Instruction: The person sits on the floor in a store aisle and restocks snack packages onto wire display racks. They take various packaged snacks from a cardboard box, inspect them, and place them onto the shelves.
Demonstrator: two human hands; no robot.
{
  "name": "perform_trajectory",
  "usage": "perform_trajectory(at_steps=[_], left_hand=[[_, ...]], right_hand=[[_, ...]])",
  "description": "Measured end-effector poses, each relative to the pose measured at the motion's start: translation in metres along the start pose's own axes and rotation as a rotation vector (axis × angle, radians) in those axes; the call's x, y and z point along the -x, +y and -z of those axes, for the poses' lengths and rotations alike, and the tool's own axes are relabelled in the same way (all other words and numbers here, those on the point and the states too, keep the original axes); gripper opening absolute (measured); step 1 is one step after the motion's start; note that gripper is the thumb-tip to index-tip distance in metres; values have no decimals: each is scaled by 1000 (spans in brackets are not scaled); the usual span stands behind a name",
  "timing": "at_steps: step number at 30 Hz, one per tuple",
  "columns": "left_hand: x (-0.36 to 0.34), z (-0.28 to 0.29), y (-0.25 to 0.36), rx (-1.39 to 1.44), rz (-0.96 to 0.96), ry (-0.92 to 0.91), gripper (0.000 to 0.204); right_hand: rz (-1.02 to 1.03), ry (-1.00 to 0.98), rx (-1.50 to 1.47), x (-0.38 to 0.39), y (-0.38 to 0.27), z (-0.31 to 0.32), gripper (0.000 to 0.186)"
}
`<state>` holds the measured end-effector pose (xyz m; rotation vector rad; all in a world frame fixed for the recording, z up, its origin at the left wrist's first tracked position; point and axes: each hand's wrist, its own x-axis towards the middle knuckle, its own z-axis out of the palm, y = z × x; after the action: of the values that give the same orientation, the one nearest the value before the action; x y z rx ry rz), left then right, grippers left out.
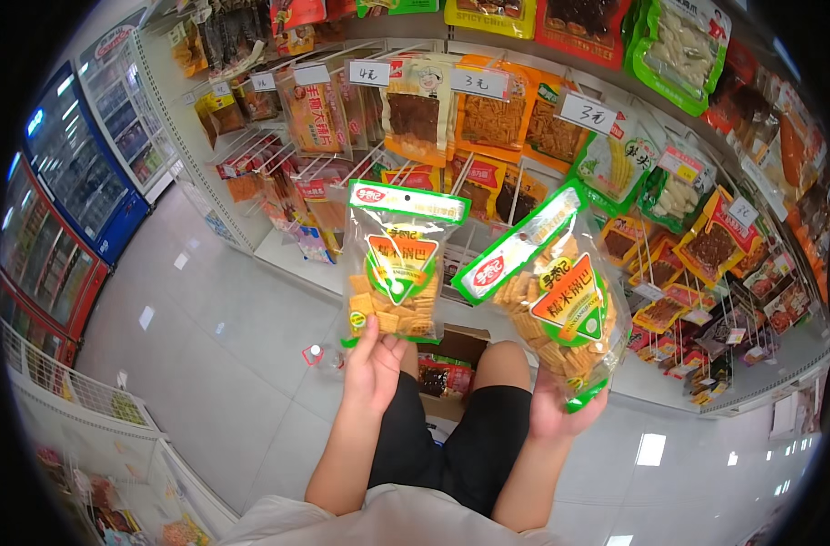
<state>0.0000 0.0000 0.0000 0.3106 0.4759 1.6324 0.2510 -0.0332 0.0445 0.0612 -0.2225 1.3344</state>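
Observation:
Two clear snack bags with green edges and square golden crackers inside are up in front of me. My left hand point(376, 369) grips the left bag of crackers point(394, 259) by its lower edge, thumb on the front, and the bag stands nearly upright. At the bottom corner of the right bag of crackers point(560, 309), my right hand point(565, 405) is closed, mostly behind the bag; this bag tilts with its top to the left. Between my knees, an open cardboard box point(469, 344) holds several red and dark packets point(445, 375).
Ahead, hooks on a display rack hold hanging snack packets point(419, 114) with white price tags point(477, 84). Below them runs a white base shelf point(287, 264). Drink fridges point(78, 173) stand at the left. A plastic bottle point(319, 355) is on the grey tiled floor point(196, 309).

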Motion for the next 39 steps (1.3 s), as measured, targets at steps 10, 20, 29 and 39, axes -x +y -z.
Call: perform_trajectory(at_steps=[10,20,29,39], left_hand=[[38,-10,14,-112,-49,-76,38],[28,-38,17,168,78,-231,48],[29,1,34,244,51,-277,49],[32,33,36,105,35,-113,44]], right_hand=[[3,-33,-90,1,10,20,52],[-26,-103,-182,-12,14,4,48],[-9,-5,-265,-9,10,19,46],[-128,-104,-150,-22,27,-4,57]])
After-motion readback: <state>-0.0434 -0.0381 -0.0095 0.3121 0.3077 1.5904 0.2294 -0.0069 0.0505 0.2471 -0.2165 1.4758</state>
